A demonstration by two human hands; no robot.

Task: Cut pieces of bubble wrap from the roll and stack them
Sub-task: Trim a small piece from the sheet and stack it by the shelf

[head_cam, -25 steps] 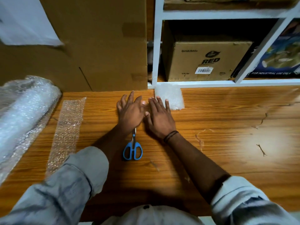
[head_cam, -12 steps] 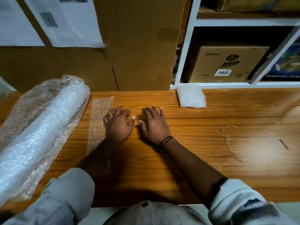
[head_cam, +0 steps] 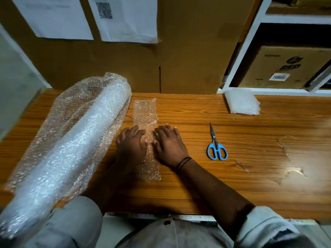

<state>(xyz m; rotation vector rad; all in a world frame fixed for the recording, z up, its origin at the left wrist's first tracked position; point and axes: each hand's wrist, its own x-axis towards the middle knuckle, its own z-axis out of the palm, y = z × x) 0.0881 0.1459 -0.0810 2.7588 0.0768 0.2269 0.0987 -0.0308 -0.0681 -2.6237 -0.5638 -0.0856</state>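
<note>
Under both my palms lies the long, narrow strip of clear bubble wrap [head_cam: 145, 113], flat on the brown wood-grain table [head_cam: 250, 176] and running straight away from me. My left hand [head_cam: 131, 146] presses on its left edge and my right hand [head_cam: 169, 146] on its right edge. Both are flat with fingers straight and slightly spread, curled round nothing, and the thumbs point inward over the middle of the strip. The strip's far end reaches out past my fingertips. Its near end, somewhat crumpled, shows behind my wrists, between my forearms. A thin black band [head_cam: 183, 162] circles my right wrist.

Just left of my left hand lies the big roll of clear bubble wrap [head_cam: 71, 145], slanting from beyond my fingertips back toward my left elbow. I cannot tell whether it touches the strip.

To the right of my right hand, apart from it, lie small blue-handled scissors [head_cam: 216, 147], blades together and pointing away from me. Farther right and well beyond my fingertips, a small stack of cut bubble wrap pieces [head_cam: 241, 103] sits against the foot of a white shelf frame [head_cam: 240, 51]. Inside the frame stands a brown cardboard box printed RED [head_cam: 286, 68]. Straight ahead of my fingertips, a tall brown cardboard panel [head_cam: 188, 51] rises at the table's back edge, with white printed papers [head_cam: 125, 18] hanging on it up to the left.
</note>
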